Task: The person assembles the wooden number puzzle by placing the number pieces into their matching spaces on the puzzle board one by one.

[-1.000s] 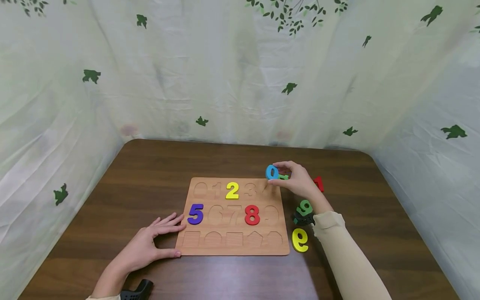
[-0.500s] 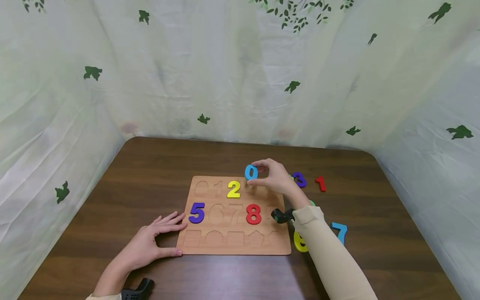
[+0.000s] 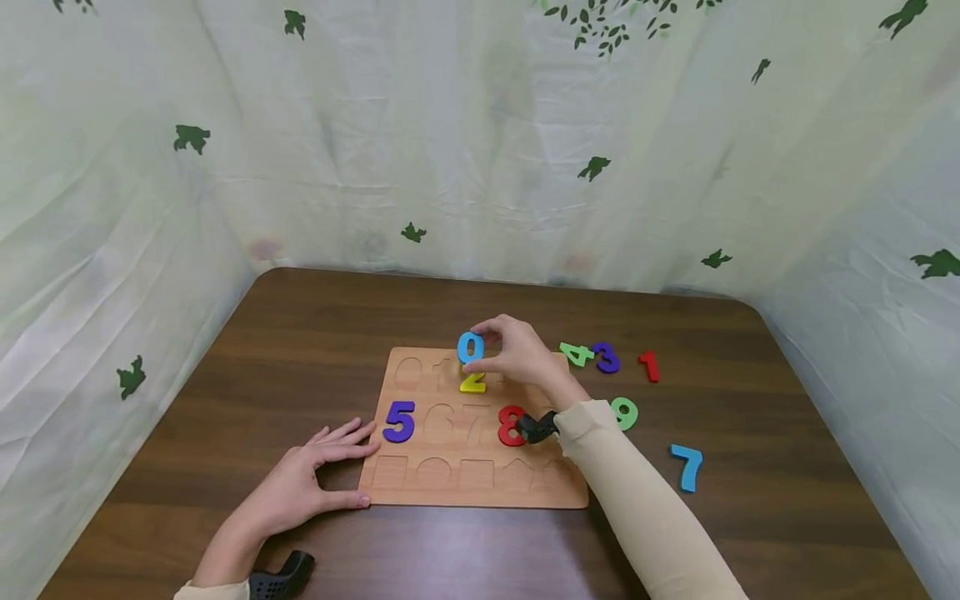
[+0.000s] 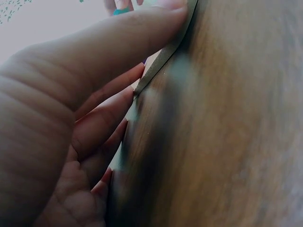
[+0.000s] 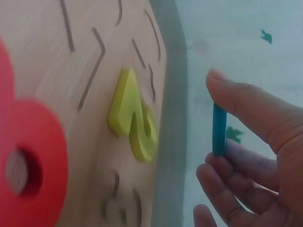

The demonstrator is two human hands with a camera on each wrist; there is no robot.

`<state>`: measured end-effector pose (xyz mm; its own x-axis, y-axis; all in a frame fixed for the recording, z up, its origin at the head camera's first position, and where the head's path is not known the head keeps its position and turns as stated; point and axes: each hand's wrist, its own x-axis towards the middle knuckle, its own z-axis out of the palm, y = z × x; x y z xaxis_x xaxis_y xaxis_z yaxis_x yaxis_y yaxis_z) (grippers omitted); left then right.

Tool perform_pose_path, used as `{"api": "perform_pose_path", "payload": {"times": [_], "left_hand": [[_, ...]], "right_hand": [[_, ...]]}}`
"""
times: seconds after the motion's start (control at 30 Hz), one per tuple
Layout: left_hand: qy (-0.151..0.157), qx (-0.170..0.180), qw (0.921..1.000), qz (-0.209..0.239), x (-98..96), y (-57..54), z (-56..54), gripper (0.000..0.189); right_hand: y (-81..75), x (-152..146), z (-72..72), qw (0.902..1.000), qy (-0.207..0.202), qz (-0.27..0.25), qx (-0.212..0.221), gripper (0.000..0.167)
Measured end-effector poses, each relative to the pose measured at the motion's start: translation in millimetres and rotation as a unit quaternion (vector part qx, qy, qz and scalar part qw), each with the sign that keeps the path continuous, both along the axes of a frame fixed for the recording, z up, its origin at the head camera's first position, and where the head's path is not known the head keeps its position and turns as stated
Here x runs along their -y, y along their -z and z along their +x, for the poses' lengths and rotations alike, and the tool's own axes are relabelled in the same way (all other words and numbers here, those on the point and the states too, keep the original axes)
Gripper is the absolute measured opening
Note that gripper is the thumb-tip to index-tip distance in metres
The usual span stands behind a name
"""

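Note:
Between thumb and fingers my right hand (image 3: 517,354) pinches a blue number 0 (image 3: 470,347), raised above the top row of a wooden number board (image 3: 435,496). In the right wrist view the blue 0 (image 5: 218,130) appears edge-on, apart from the board. Below it sits a yellow 2 (image 3: 473,384), partly covered in the head view. A purple 5 (image 3: 399,422) and a red 8 (image 3: 510,425) also lie on the board, among outlined slots. My left hand (image 3: 303,479) rests at the board's left edge, its thumb and fingertips touching it.
Right of the board lie a green 4 (image 3: 576,354), a purple 3 (image 3: 606,357), a red 1 (image 3: 650,366), a green 9 (image 3: 624,412) and a blue 7 (image 3: 686,467). A pale curtain (image 3: 480,167) surrounds the brown table (image 3: 337,308).
My right hand has carried the blue 0 leftward from the board's top right corner to above the yellow 2. The left hand stays at the board's edge.

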<state>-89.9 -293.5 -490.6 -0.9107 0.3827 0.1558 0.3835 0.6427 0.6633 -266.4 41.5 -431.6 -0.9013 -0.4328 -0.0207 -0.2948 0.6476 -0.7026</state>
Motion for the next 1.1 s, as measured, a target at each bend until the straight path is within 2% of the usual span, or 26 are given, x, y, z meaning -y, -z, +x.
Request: {"api": "perform_pose_path", "payload": {"times": [0.3,0.53,0.77,1.1], "left_hand": [[-0.007,0.022,0.9997,-0.01,0.8,-0.5,2.5,0.069],[-0.007,0.02,0.9998,-0.004,0.5,-1.7,2.5,0.068],[-0.005,0.022,0.9997,-0.001,0.7,-1.6,1.2,0.068],[0.002,0.004,1.0,0.005,0.5,0.2,0.9,0.066]], "right_hand": [[5.1,28,-0.1,0.9993,-0.032,0.019,-0.001,0.067],[5.3,46,0.8,0.9981,-0.049,0.038,-0.007,0.065],[4.2,61,1.6,0.9978,-0.046,0.048,0.004,0.063],[4.4,75,4.3,0.998,-0.041,0.045,0.017,0.063]]}}
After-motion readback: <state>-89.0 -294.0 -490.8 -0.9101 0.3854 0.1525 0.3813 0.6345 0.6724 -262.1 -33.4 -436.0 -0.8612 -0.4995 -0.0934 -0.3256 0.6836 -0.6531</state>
